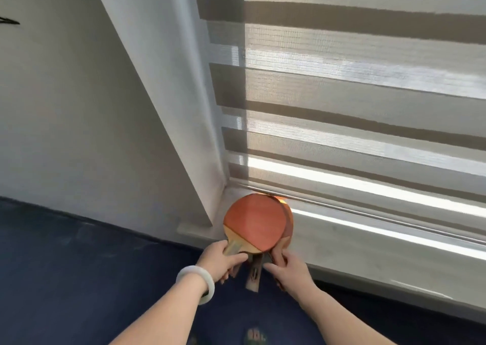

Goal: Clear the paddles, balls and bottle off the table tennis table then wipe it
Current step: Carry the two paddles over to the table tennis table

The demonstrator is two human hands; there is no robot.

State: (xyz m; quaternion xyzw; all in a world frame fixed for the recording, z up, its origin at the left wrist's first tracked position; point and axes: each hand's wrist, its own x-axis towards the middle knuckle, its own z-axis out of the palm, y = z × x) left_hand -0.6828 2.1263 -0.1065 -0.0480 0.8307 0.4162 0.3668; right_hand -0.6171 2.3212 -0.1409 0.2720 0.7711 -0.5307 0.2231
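Red rubber is facing up on the top of the stacked paddles (256,221), which are lying with their round blades on the pale windowsill (368,247), tucked into the corner where the white wall (65,108) is meeting the striped blind (355,108). At least two blades are showing, one peeking out from under the other on the right, and three handles seem to be fanning out over the sill's front edge. The table tennis table itself is not appearing anywhere in view.

The left hand (219,262), wearing a white bangle (196,284), is curling its fingers round the pale wooden handle on the left. The right hand (288,268) is pinching the handle on the right between thumb and fingers. The dark middle handle (253,275) is hanging free between the two hands, above the blue floor (79,252).

These paddles are probably feeling light and stiff: thin wooden blades that are not bending, with grippy rubber faces that are likely clinging to each other rather than sliding. The handles are the sensible place to be holding them, since they are sticking out past the edge and keeping fingers off the rubber. Judging by this, the stack is looking close to settled here, leaving the balls and bottle to be dealt with
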